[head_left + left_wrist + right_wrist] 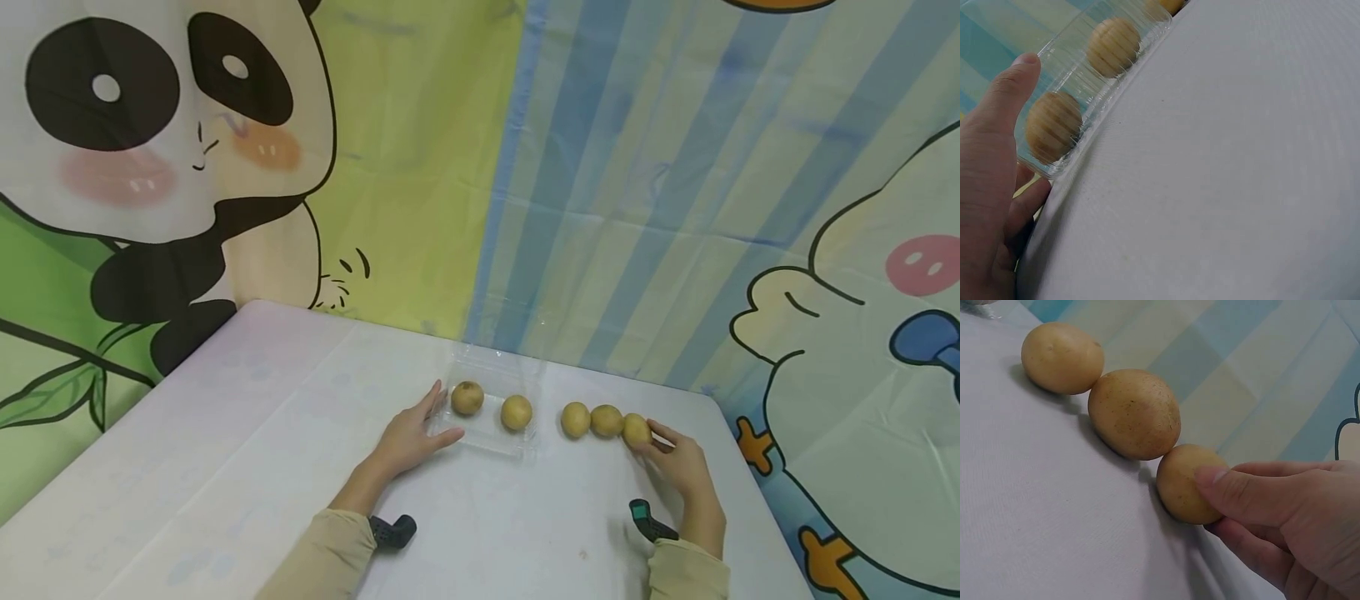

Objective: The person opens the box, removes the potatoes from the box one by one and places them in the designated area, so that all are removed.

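Note:
A clear plastic box (483,443) with its lid raised at the back holds two potatoes, one on the left (467,398) and one on the right (516,412). My left hand (408,437) rests at the box's left front corner, thumb along the front and fingers by the left side. Right of the box, three potatoes lie in a row on the table: a left one (575,420), a middle one (1134,414) and a right one (1186,484). My right hand (678,462) pinches the right potato between thumb and fingers, while that potato touches the middle one.
The white table (285,467) meets a cartoon-printed curtain (600,208) along its back edge. A dark wrist device (393,532) sits on the left wrist and another (651,523) on the right.

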{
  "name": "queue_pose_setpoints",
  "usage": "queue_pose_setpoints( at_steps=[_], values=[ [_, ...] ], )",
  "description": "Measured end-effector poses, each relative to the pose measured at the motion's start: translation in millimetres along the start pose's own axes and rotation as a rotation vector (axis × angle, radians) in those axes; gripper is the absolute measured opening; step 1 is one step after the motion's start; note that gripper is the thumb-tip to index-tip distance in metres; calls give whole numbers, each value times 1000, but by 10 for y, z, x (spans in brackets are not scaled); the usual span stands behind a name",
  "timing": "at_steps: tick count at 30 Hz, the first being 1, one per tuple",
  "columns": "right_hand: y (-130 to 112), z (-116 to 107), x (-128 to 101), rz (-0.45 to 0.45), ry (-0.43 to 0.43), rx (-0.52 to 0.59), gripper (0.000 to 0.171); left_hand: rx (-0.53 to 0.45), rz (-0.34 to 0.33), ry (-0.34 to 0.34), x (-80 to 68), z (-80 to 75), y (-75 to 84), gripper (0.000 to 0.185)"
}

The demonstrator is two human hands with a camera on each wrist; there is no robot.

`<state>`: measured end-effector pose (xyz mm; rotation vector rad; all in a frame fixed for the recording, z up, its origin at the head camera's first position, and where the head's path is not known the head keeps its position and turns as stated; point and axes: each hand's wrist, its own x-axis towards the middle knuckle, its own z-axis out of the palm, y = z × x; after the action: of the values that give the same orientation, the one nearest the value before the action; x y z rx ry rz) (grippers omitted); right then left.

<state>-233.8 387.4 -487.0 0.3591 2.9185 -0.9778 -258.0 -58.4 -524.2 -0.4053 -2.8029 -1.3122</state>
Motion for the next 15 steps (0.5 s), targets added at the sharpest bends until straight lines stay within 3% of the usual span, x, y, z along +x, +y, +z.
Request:
queue_pose_setpoints(
  at_steps=[8,15],
  values=[
    [-82,-85,-54,-23,23,-57,64,6,4,1,-10,-9,6,98],
    [-280,-203,-115,2,13,-86,69,2,1,-2,-3,-11,12,98]
  ],
)
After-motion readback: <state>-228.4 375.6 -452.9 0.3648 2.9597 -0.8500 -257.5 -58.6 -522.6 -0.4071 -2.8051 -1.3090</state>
